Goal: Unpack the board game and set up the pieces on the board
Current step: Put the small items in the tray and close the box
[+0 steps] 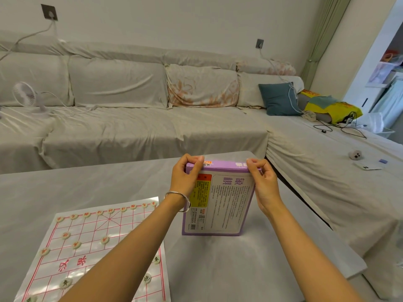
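Observation:
A purple game box (pixel 224 203) stands upright on its lower edge on the grey table (pixel 218 269), printed back facing me. My left hand (pixel 185 175) pinches its top left corner, and my right hand (pixel 261 179) pinches the top right corner. A glossy paper board (pixel 72 253) with red grid lines lies flat at the lower left. Several round pale pieces (pixel 76 244) with red or dark characters sit on its crossings, a full row along the far edge. My left forearm hides part of the board.
A long sofa (pixel 130 118) under a pale cover runs behind the table and bends along the right side. On it lie a small white fan (pixel 25 94), a teal cushion (pixel 279 99), a yellow bag (pixel 333 110) and cables.

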Demonstrator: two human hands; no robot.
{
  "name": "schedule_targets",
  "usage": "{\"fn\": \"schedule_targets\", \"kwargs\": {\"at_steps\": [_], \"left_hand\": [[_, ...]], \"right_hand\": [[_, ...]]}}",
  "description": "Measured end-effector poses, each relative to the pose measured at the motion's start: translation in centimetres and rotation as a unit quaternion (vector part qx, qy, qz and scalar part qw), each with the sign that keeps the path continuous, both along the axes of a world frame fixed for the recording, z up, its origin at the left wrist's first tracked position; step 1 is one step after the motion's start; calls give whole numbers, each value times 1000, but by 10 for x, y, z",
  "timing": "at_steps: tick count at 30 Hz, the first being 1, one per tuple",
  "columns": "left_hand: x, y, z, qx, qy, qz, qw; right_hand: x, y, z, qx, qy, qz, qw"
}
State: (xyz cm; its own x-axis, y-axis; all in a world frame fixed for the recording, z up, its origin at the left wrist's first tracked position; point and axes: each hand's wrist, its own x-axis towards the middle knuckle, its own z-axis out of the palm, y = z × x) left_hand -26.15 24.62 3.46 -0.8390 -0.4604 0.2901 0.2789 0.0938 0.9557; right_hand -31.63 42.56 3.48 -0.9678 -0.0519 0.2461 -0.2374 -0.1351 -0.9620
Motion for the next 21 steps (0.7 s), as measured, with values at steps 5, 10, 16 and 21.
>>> {"fn": "schedule_targets", "kwargs": {"at_steps": [5,10,16,21], "left_hand": [[0,1,5,43,-75,-31,996],[4,-6,16,6,-255,-94,962],[19,-23,28,58,-423,-226,876],[20,-37,46,169,-308,-186,918]], "right_hand": [[0,-5,-1,-18,-19,-6,1000],[6,0,13,-7,-176,67,982],[21,17,26,48,-352,128,926],[19,9,38,15,-273,151,950]]}}
